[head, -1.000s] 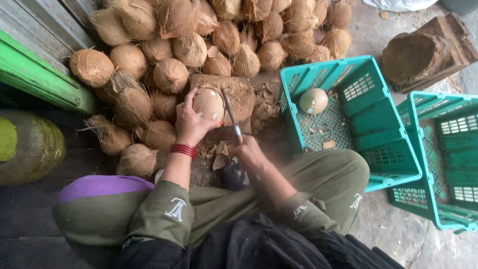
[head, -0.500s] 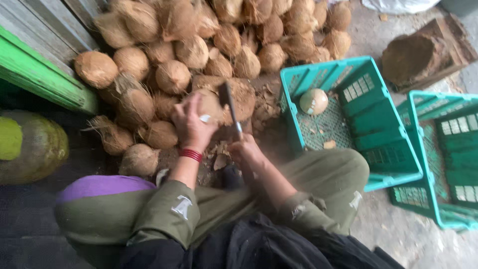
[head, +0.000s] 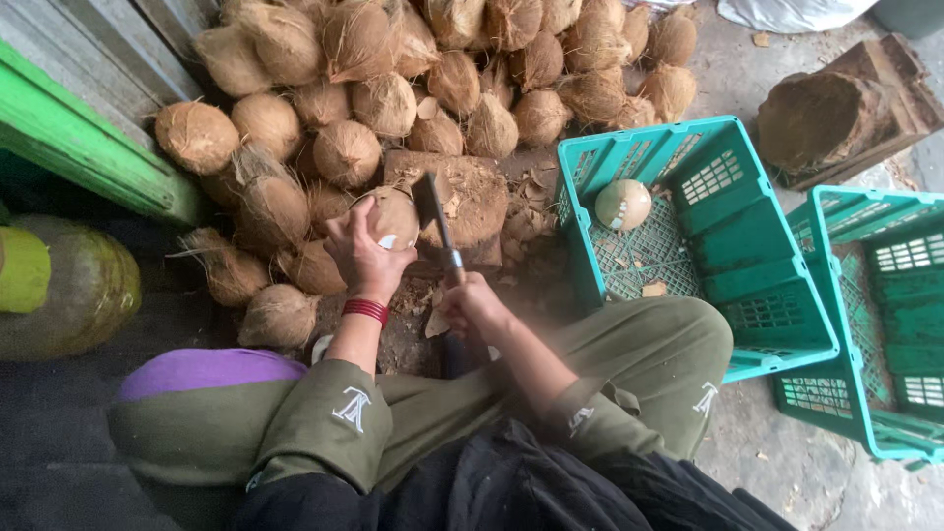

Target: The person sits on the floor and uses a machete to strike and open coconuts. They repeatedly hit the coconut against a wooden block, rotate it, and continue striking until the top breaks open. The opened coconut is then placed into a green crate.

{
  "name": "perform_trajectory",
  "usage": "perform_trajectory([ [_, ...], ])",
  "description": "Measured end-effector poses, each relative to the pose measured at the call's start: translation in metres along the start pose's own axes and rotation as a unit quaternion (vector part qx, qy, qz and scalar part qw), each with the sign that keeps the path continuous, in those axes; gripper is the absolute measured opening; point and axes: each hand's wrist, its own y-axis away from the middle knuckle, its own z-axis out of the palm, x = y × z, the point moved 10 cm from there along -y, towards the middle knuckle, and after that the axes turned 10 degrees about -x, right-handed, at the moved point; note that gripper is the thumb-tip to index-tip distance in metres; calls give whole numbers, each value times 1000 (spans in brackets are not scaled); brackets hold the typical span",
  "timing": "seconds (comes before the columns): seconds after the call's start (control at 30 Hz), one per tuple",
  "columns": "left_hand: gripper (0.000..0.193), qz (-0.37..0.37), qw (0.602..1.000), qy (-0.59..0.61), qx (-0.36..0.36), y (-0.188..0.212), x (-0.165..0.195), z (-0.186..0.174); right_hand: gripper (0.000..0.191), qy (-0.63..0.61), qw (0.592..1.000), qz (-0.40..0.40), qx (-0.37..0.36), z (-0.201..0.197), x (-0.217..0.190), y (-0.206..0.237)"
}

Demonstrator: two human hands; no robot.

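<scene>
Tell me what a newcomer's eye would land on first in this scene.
First, the big heap of husked brown coconuts filling the top of the view. In the middle, the left hand steadies a coconut on a wooden block, with the right hand gripping a cleaver beside it. To the right, a teal plastic crate holds one pale peeled coconut.

One camera only, worn on the person's head, looks steeply down over the lap from close above. The left hand (head: 362,258) and right hand (head: 470,307) sit just below the frame's middle. Beyond them it takes in the coconut pile (head: 433,79); to the right hand's side, two green crates (head: 688,236).
</scene>
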Motion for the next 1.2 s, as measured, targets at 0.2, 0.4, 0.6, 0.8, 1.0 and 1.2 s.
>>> perform_trajectory([
  [0.2,108,-63,963,260,-36,-6,-33,9,14,218,973,-71,30,2,-33,16],
  [0.4,132,33,970,224,-85,-13,17,15,24,313,943,-57,100,-3,-74,49],
  [0.6,123,-6,944,302,-135,-10,35,21,37,347,916,-165,117,13,-110,80],
  [0.8,127,39,965,241,-92,-14,57,11,11,219,963,-90,132,-23,-68,45],
  [1.0,115,-23,976,80,-201,-21,38,27,13,148,983,-73,85,-25,-47,33],
  [1.2,114,122,976,163,-81,-9,56,13,21,162,956,-232,78,-15,-93,69],
])
